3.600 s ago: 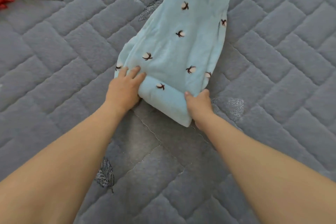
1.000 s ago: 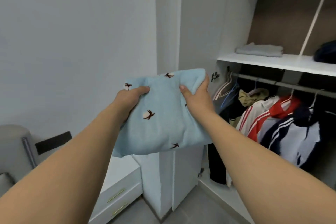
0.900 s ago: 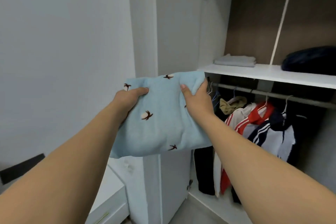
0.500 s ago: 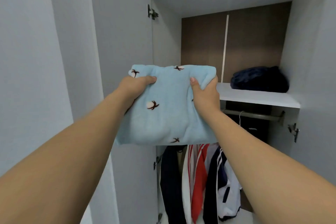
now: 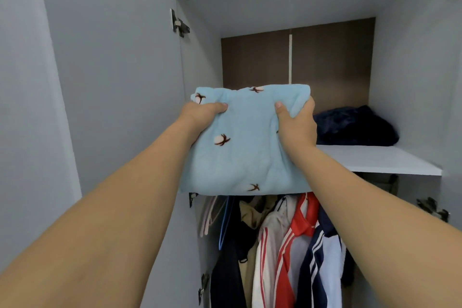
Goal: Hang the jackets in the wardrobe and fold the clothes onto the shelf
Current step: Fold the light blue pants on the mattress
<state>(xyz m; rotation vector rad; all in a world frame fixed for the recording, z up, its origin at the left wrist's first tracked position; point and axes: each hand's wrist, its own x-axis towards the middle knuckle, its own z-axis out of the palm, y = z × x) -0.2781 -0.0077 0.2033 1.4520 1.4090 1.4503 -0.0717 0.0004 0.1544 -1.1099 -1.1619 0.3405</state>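
Observation:
A folded light-blue fleece garment point(image 5: 245, 147) with small cotton-flower prints hangs in the air in front of the open wardrobe, at the height of the white shelf point(image 5: 375, 160). My left hand point(image 5: 200, 115) grips its upper left edge, thumb on top. Its upper right edge is gripped by my right hand point(image 5: 297, 125) in the same way. The garment covers the left part of the shelf, so what lies there is hidden. Below the shelf several jackets point(image 5: 287, 245) hang from a rail.
A dark navy bundle of cloth point(image 5: 355, 127) lies on the shelf at the right. The left wardrobe door point(image 5: 112, 82) stands open beside my left arm. The right door's hinges point(image 5: 432, 210) show at the right edge. Brown back panel behind the shelf.
I folded the blue garment on the grey quilt, then lifted it with both hands and carried it to the wardrobe. Over the last second it rose to shelf height, closer in.

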